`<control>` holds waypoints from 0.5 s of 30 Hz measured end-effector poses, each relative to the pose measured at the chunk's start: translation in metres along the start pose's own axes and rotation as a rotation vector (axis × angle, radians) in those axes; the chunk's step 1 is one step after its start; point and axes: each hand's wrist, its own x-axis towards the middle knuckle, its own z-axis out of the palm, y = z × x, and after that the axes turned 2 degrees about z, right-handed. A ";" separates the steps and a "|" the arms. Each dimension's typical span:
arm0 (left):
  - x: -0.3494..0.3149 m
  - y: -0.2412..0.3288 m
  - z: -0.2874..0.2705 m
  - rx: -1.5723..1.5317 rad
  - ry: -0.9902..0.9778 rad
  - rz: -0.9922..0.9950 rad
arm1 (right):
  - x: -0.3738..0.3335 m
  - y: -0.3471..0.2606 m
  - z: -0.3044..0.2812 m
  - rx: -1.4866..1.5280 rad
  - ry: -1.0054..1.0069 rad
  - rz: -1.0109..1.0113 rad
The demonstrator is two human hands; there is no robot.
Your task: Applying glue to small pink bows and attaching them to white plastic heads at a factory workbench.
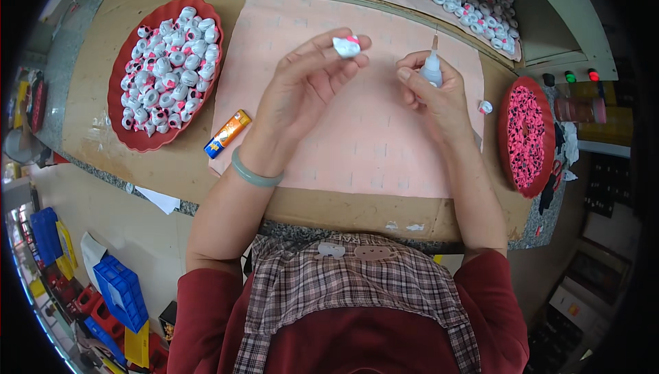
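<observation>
Raised over the pink sheet (350,134), my left hand (295,92) pinches a small white piece (347,48) with a pink patch on its top, at the fingertips. My right hand (443,103) is closed around a small squeeze bottle (431,71) with a thin needle tip pointing up and away. The needle stands apart from the white piece. A similar small white piece (485,107) lies by the sheet's right edge. Nearer my left forearm lies an orange and blue cylinder (228,134), like a lighter or glue tube.
At left stands a red scalloped tray (147,146) heaped with white and pink pieces. A smaller red tray (527,193) of pink and black bits is at right. Behind the sheet is a green-framed shelf (384,1) with rows of white pieces (480,20).
</observation>
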 end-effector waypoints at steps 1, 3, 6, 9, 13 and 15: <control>0.001 0.005 -0.002 -0.021 0.014 0.047 | 0.001 -0.002 -0.002 0.002 0.000 0.004; 0.003 0.013 -0.005 -0.063 0.042 0.145 | 0.007 -0.006 -0.005 -0.245 0.039 -0.056; 0.004 0.019 -0.010 -0.098 0.054 0.176 | 0.016 -0.006 -0.008 -0.413 0.082 -0.104; 0.003 0.026 -0.014 -0.139 0.058 0.212 | 0.025 -0.005 -0.010 -0.498 0.131 -0.137; 0.006 0.035 -0.020 -0.207 0.036 0.276 | 0.033 -0.006 -0.010 -0.529 0.082 -0.176; 0.006 0.041 -0.024 -0.248 -0.006 0.316 | 0.033 -0.009 0.004 -0.536 -0.002 -0.133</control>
